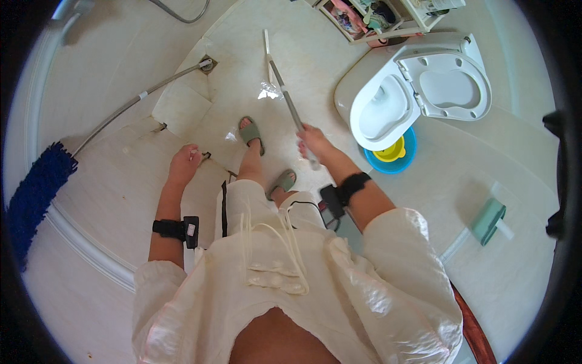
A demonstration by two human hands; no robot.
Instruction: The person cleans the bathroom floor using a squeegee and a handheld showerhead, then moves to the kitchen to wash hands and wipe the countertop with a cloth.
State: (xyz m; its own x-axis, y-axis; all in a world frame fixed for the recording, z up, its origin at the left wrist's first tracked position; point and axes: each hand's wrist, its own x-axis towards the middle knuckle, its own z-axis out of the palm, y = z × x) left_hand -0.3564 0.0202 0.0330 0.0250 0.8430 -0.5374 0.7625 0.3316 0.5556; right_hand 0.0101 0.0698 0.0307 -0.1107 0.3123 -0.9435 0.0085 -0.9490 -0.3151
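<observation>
My right hand point(313, 142) grips the grey pole of a floor squeegee point(288, 98). Its long white head point(267, 43) rests on the pale tiled floor point(236, 68), where a wet patch shines beside it. My left hand point(185, 163) hangs at my left side with its fingers curled in, and no held thing can be made out. Beyond it a blue chenille duster mop point(38, 200) leans head up against the wall, its pole foot at the floor drain point(208, 64).
A white toilet point(382, 107) with raised seat stands right; blue point(394, 169) and yellow point(390, 150) basins sit beside it. A storage rack point(386, 34) stands behind. A green wall holder point(489, 221) is at right. My feet wear green slippers point(251, 133).
</observation>
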